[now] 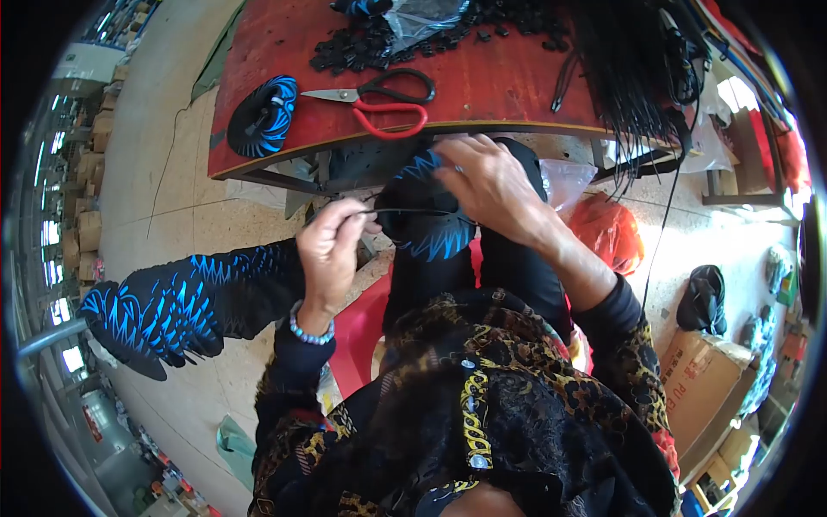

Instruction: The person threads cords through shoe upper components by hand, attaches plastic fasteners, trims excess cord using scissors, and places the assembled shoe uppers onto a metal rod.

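Note:
On my lap lies a black piece with blue zigzag stripes [435,239], apparently fabric. My left hand [332,246] is closed in a pinch on a thin black cord [409,210], which stretches across the piece toward the right. At the piece's upper right, my right hand [495,185] has its fingers bent around the edge; the fingertips are partly hidden. A similar striped piece [277,121] with a small dark fitting sits on the red table's left corner. Beside it rest scissors [379,102] with one red and one black handle, blades apart.
The red table [491,86] holds many small black parts [357,47] and a clear plastic bag [422,21]. Black cords [624,77] hang over its right side. Nested black-and-blue pieces [172,302] extend at left on a metal rod. A cardboard box [702,388] stands at right.

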`<state>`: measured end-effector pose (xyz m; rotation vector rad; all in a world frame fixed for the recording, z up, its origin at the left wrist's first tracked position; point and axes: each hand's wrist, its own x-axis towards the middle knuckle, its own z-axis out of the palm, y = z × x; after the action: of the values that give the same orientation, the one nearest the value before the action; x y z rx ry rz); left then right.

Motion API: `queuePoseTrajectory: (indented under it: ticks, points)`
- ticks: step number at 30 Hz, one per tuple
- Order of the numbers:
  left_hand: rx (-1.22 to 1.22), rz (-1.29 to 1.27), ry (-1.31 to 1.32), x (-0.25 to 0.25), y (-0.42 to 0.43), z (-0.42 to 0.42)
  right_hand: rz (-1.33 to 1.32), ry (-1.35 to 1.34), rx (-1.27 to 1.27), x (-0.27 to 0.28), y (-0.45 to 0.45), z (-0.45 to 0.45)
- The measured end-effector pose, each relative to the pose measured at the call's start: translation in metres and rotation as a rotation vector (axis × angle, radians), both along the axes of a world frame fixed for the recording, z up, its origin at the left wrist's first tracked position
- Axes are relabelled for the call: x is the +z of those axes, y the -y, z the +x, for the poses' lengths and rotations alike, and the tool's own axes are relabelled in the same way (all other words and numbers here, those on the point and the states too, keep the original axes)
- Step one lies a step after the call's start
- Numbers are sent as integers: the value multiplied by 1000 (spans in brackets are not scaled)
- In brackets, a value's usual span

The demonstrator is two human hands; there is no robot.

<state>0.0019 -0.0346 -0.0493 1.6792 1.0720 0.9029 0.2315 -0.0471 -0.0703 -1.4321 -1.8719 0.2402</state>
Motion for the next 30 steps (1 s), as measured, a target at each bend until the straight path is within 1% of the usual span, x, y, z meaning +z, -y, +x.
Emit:
queuePoseTrajectory:
  ticks: [1, 3, 4, 5, 6, 8, 9, 13, 15, 16, 18, 19, 23, 27, 30]
  points:
    - [72, -116, 112, 1, 5, -11, 5, -3, 13, 6, -11, -10]
    - [214, -342, 344, 1, 13, -26, -278, 219, 139, 23, -34, -36]
    - [225, -332, 344, -2, 16, -32, -408, 241, 236, 23, -48, -51]
    - [238, -387, 421, -8, 20, -37, -539, 264, 331, 20, -58, -66]
    - [248, -441, 501, -16, 22, -41, -528, 266, 339, 14, -64, -80]
    - [264, -550, 664, -24, 24, -44, -581, 239, 469, 3, -72, -100]
    - [270, -542, 670, -24, 24, -42, -575, 245, 477, 5, -73, -102]
    - [290, -399, 859, -26, 17, -20, -404, -443, 414, 11, -57, -92]
    - [271, -406, 915, -24, 8, -8, -257, -552, 282, 20, -44, -80]
    - [250, -418, 963, -23, 5, -2, -255, -547, 287, 22, -36, -75]
    - [209, -439, 1058, -19, 0, 8, -206, -545, 196, 25, -24, -67]
    - [210, -434, 1059, -17, 0, 12, -204, -544, 201, 23, -19, -64]
    - [251, -449, 1102, -9, -2, 24, -59, -505, 122, 7, -7, -56]
    - [233, -344, 1018, -20, -3, 26, -131, -531, 97, 3, 1, -51]
    - [244, -282, 942, -16, -2, 31, -149, -542, 82, 3, 2, -50]
